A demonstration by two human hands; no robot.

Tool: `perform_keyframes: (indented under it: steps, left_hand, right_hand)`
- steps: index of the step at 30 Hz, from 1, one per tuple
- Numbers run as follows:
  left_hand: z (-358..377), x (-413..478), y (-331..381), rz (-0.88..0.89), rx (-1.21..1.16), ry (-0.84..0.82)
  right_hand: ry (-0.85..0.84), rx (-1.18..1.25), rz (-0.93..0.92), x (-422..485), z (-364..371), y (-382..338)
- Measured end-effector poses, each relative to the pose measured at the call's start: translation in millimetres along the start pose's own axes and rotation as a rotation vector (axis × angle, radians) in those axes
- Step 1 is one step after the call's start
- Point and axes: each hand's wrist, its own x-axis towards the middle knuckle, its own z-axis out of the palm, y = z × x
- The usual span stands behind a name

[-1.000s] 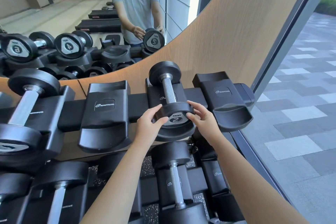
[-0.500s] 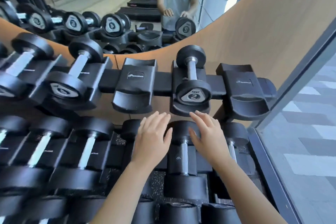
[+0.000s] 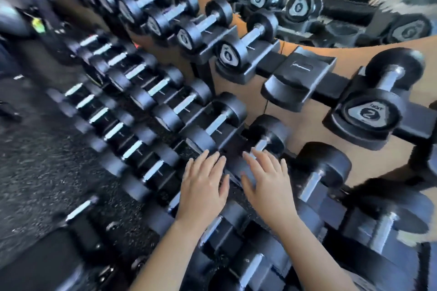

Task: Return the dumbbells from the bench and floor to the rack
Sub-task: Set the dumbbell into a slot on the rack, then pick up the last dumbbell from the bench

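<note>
I see the dumbbell marked 2 (image 3: 371,101) resting in its rack cradle (image 3: 354,134) at the right of the frame, well above and right of my fingers. It is black with a steel handle. My left hand (image 3: 203,186) and right hand (image 3: 269,184) hover flat, fingers spread, holding nothing, at lower centre.

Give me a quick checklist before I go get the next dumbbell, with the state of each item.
1. Left hand free: ok, open and holding nothing.
2. Right hand free: ok, open and holding nothing.
3. Dumbbell marked 2 seated in its top-row cradle: ok.
4. Open slot available: ok, the empty cradle beside it holds nothing.
5. Dumbbells left on bench or floor: cannot tell, bench not in view and picture blurred.
</note>
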Motion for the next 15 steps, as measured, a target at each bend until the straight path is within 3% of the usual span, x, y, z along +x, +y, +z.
perform_keyframes:
  steps: [15]
  left_hand:
    - [-113, -221, -102, -0.445, 0.150, 0.164]
  right_hand:
    - [-0.038, 0.132, -0.447, -112, 24, -201]
